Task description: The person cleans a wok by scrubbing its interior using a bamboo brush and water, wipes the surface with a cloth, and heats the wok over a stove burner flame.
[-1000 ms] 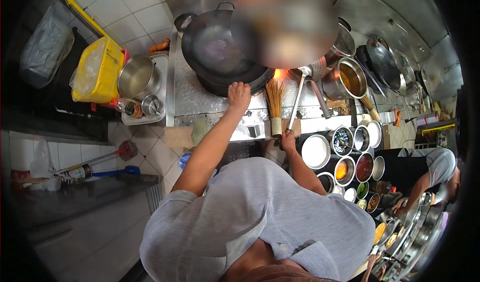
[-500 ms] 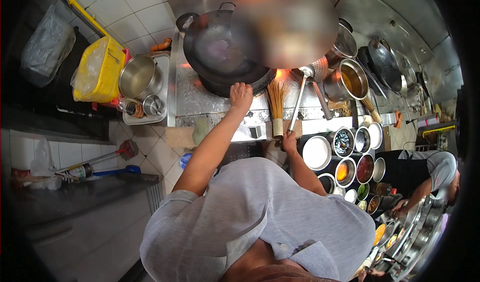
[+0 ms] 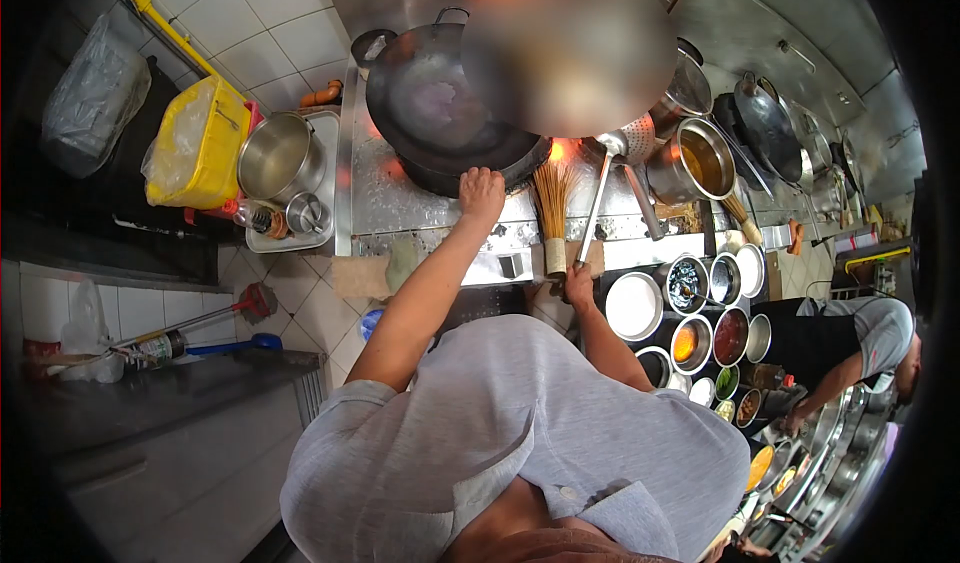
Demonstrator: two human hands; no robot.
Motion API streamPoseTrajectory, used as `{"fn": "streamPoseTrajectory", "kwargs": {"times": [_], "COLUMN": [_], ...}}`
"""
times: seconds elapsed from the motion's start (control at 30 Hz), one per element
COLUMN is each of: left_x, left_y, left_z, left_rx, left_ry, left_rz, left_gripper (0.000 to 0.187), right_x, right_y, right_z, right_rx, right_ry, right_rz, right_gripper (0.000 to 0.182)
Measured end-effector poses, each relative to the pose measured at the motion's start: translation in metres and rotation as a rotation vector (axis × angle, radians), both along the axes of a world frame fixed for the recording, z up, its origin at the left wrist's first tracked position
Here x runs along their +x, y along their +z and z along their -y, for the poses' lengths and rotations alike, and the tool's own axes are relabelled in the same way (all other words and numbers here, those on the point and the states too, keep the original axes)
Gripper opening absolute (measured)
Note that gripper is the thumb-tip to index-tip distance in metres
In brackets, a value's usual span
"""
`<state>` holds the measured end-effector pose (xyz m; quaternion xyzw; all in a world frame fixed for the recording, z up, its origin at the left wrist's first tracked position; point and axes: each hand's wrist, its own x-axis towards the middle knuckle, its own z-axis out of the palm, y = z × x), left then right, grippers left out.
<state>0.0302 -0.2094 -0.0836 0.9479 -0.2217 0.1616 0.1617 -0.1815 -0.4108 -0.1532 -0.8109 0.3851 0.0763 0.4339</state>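
Note:
A large dark wok (image 3: 425,103) sits on the stove, with steam over its inside. My left hand (image 3: 481,195) is closed at the wok's near rim, fingers bent over the edge. To the right, my right hand (image 3: 579,286) is wrapped round the end of a long metal handle (image 3: 594,210), which leads up towards a perforated strainer (image 3: 632,141). A bamboo brush (image 3: 554,218) stands between my hands, close to the right one. A blurred patch hides the wok's right part and whatever lies beyond it.
Flame glows by the wok's base. A pot of brown liquid (image 3: 706,162) and another wok (image 3: 768,128) are at the right, above several seasoning bowls (image 3: 633,306). A co-worker (image 3: 850,353) bends at far right. Left stand a yellow bin (image 3: 205,143) and steel pot (image 3: 278,155).
The co-worker's arm and head at the far right have shifted slightly. My hands and the wok look almost the same as before.

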Motion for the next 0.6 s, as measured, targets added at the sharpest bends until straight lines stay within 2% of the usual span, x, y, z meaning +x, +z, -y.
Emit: {"fn": "streamPoseTrajectory", "kwargs": {"times": [0.5,0.6], "left_x": [0.0,0.001], "left_y": [-0.001,-0.003], "left_z": [0.0,0.001], "left_rx": [0.013,0.009], "left_ry": [0.002,0.005], "left_rz": [-0.045,-0.06], "left_gripper": [0.021,0.021], "right_x": [-0.001,0.0], "right_y": [-0.021,-0.015], "right_z": [0.005,0.005], "right_rx": [-0.032,0.03], "right_ry": [0.003,-0.011], "right_rz": [0.045,0.001], "right_gripper": [0.041,0.043]}}
